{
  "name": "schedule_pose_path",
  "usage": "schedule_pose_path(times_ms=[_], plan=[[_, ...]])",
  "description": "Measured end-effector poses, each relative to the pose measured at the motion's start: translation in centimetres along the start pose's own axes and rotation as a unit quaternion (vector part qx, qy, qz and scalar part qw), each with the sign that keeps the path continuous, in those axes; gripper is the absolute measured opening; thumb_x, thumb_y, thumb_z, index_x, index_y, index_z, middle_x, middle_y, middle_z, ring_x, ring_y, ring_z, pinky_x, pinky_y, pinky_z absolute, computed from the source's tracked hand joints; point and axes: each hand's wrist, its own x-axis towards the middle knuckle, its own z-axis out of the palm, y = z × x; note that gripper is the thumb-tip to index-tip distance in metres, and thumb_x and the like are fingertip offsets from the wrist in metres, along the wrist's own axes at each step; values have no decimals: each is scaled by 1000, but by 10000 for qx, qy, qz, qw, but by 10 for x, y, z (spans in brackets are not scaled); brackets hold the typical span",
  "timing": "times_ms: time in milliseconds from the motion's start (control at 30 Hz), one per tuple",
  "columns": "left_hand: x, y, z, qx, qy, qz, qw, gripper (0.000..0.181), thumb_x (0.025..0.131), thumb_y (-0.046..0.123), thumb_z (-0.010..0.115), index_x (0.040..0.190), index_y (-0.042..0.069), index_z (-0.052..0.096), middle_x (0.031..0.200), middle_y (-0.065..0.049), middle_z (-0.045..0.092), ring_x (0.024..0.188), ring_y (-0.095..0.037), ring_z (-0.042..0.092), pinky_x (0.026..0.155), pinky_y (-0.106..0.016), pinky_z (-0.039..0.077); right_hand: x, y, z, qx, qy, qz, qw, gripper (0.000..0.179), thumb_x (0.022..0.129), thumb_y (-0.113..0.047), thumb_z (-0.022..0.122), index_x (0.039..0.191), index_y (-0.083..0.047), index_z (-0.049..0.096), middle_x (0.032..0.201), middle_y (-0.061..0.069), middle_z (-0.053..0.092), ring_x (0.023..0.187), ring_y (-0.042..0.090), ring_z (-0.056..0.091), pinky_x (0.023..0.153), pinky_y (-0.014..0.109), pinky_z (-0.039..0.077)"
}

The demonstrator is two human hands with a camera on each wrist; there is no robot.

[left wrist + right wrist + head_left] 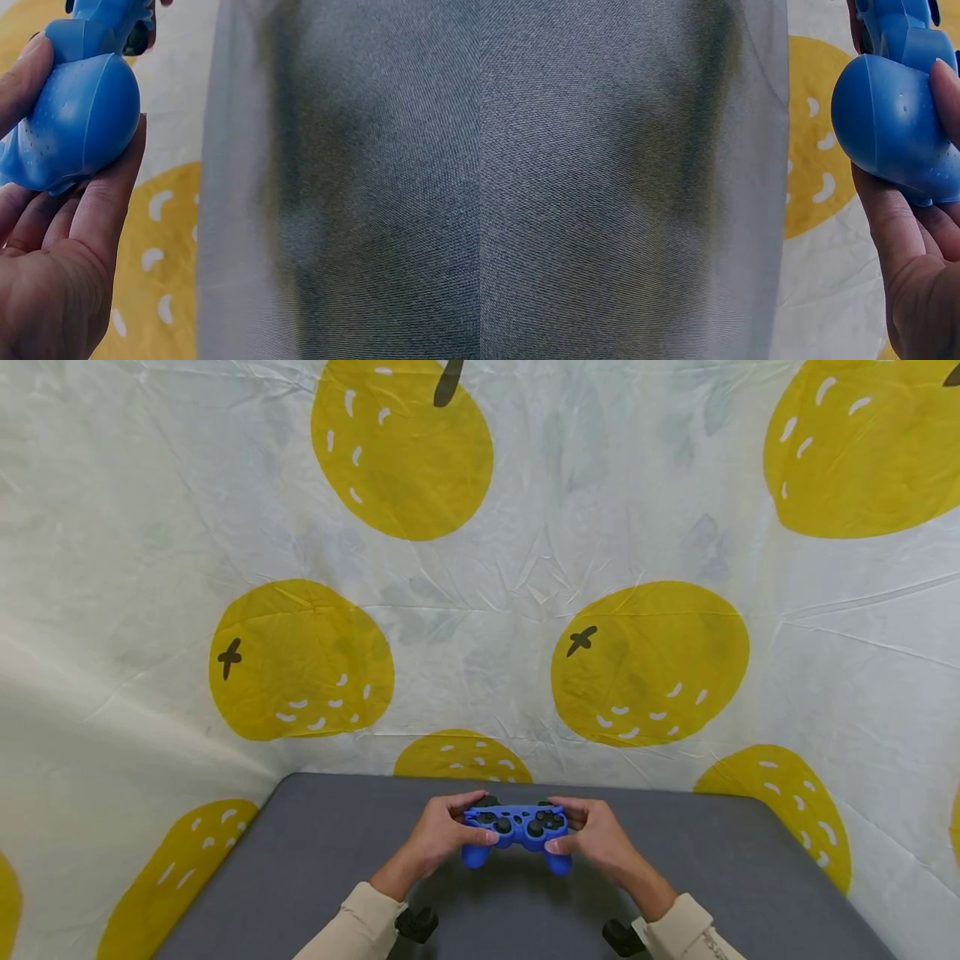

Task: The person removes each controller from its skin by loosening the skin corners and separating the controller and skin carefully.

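Observation:
Both hands hold a blue game controller (517, 818) with black sticks and buttons, its face toward the head camera and its two grips pointing down. At its left end, my left hand (438, 831) grips it, thumb across the front near the left stick and fingers behind. My right hand (600, 835) does likewise on the other end, with the thumb by the right stick. The left wrist view shows the controller's rounded blue grip (82, 120) between thumb and fingers. A matching grip (896, 120) lies in the right hand in the right wrist view.
Below the hands spreads a dark grey table (337, 860). Behind it and along both sides hangs a white curtain (472, 677) printed with large yellow fruit. Black wrist cameras (417, 925) sit at the beige sleeve cuffs.

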Motion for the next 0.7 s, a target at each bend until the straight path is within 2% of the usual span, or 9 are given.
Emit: schedule_pose_path(times_ms=[333, 533, 700], plan=[[3, -12, -1, 3, -18, 43, 10000, 74, 81, 6, 89, 147, 3, 58, 141, -22, 66, 111, -20, 72, 89, -32, 62, 3, 9, 5, -80, 95, -33, 9999, 76, 72, 5, 90, 141, 10, 58, 133, 31, 67, 114, 32, 73, 88, 37, 63], [5, -22, 0, 31, -21, 17, 10000, 74, 81, 6, 89, 147, 2, 58, 139, -22, 67, 106, -19, 72, 87, -31, 62, 4, 14, 10, -124, 199, 45, 9997, 74, 71, 7, 90, 139, 9, 61, 132, 31, 68, 114, 32, 73, 88, 37, 63], [3, -28, 0, 145, 9, 32, 9999, 75, 81, 6, 89, 148, -1, 56, 140, -26, 65, 103, -18, 71, 87, -31, 63, 6, 19, 12, -156, 233, 122, 9995, 74, 71, 7, 90, 139, 9, 61, 132, 30, 68, 112, 30, 73, 89, 39, 63]])
